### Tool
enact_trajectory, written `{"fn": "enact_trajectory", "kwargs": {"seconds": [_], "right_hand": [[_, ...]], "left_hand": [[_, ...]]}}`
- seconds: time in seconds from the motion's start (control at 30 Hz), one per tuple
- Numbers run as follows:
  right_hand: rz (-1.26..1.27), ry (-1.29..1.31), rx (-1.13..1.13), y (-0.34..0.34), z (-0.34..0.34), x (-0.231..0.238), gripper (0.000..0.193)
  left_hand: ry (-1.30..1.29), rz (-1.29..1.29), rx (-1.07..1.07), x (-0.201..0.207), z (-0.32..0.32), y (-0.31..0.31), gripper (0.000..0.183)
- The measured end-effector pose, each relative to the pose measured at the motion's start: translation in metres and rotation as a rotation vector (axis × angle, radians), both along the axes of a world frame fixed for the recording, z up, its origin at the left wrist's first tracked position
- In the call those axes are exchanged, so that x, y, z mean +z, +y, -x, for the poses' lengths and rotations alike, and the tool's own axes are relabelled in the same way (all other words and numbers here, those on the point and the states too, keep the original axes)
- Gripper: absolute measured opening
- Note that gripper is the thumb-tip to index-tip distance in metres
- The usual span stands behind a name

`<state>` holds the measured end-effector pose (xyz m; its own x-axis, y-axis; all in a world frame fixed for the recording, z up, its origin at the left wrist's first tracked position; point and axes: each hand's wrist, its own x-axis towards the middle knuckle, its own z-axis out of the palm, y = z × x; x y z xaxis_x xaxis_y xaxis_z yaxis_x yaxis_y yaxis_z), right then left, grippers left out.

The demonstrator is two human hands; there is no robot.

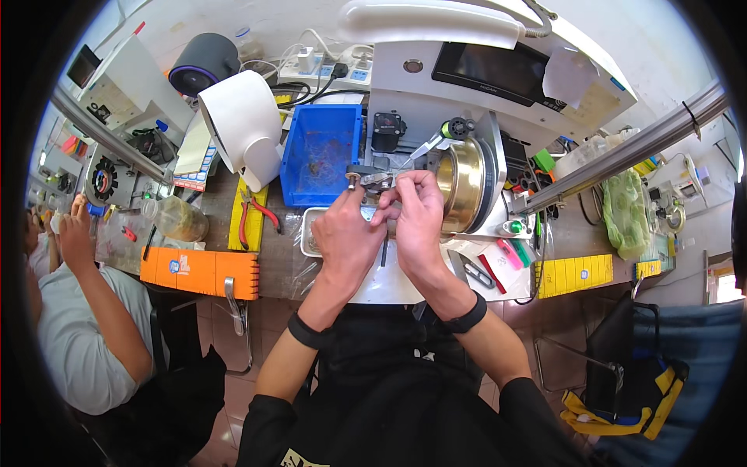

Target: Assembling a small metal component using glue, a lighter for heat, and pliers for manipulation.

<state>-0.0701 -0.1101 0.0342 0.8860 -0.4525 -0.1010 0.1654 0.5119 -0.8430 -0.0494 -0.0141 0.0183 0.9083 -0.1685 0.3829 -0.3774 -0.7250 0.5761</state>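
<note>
A brown desk (pixel 280 263) is running across the scene, with a person at eight o'clock sitting along it. Taking the hands as the clock's centre, a white machine (pixel 412 93) is standing at twelve to one o'clock. A blue bin (pixel 291 159) is sitting at ten to eleven o'clock, with fine strands lying inside. A brass wheel (pixel 467 183) is standing close by, between two and three o'clock. An orange strip (pixel 206 279) is lying at eight o'clock, a yellow strip (pixel 572 276) at four.

The right hand (pixel 419 222) is bending its fingers inward, narrow and close together; whether they are holding anything, I cannot tell. The left hand (pixel 342 237) is curling most of its fingers, with the index finger reaching up. The metal holder (pixel 367 169) is sitting just beyond the fingers, at twelve o'clock from the left hand and eleven from the right. A small metal peg (pixel 352 180) is showing right at the left index fingertip; whether those fingers are gripping it or only touching it, I cannot tell.

Round blue labels are marking both strips, and small pale lettering is showing under the machine's dark screen (pixel 490 74).
</note>
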Motion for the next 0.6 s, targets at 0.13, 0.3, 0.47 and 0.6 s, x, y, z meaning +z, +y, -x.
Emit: {"fn": "enact_trajectory", "kwargs": {"seconds": [0.13,0.3,0.47,0.6], "right_hand": [[-0.019,0.032,0.079,-0.009,-0.002,-0.001,0.015],[-0.023,-0.012,0.113,-0.01,-0.002,-0.003,0.015],[-0.054,-0.016,0.079,-0.009,-0.002,-0.008,0.012],[-0.232,-0.086,0.058,-0.006,0.003,-0.01,0.012]], "left_hand": [[-0.017,0.043,-0.015,-0.006,-0.003,-0.004,0.026],[-0.044,0.081,-0.008,-0.009,-0.006,-0.004,0.022],[-0.191,0.07,-0.116,-0.011,-0.014,0.001,0.013],[-0.166,0.069,-0.106,-0.013,-0.013,0.001,0.013]]}}
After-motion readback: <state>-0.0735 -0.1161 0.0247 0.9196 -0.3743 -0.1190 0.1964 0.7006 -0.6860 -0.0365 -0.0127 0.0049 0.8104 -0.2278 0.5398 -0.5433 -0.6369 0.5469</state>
